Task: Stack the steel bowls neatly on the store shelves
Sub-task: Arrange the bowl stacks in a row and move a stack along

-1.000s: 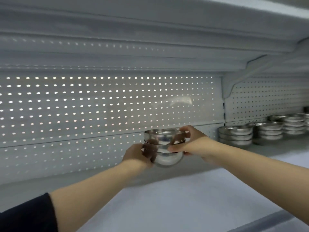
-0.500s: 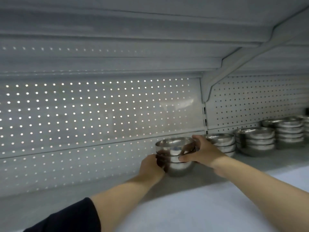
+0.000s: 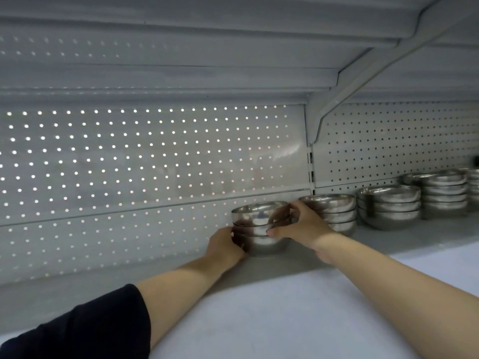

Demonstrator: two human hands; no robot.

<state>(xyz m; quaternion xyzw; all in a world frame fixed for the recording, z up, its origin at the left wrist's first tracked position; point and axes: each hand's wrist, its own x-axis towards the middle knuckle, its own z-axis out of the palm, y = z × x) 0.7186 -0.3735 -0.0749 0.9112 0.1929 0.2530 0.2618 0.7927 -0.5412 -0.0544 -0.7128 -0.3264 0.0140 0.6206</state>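
A small stack of three shiny round steel bowls (image 3: 260, 228) sits nested, mouths up, at the back of the pale grey metal store shelf (image 3: 298, 307), close to the white perforated back panel (image 3: 145, 161) whose holes glow with light from behind. Two hands hold this stack. The left hand (image 3: 225, 243), on a bare forearm that ends in a dark navy sleeve (image 3: 85, 330), is curled round the lower left side of the stack, fingers clamped on the bottom bowls. The right hand (image 3: 300, 224) grips the right side, its thumb lying across the front of the middle bowl and its fingers hooked over the rim of the top one. Whether the stack's base fully rests on the shelf cannot be told, though it looks to touch it. Just beside the right hand, to the right, stands a second stack of steel bowls (image 3: 334, 211), three of them, partly hidden by that hand. Further right is a third stack (image 3: 388, 207) of wider bowls, about three, then a fourth stack (image 3: 443, 195) of about five; more bowls run on at the frame's right edge, too cut off to count. A white angled shelf bracket (image 3: 337, 99) carries the shelf overhead.
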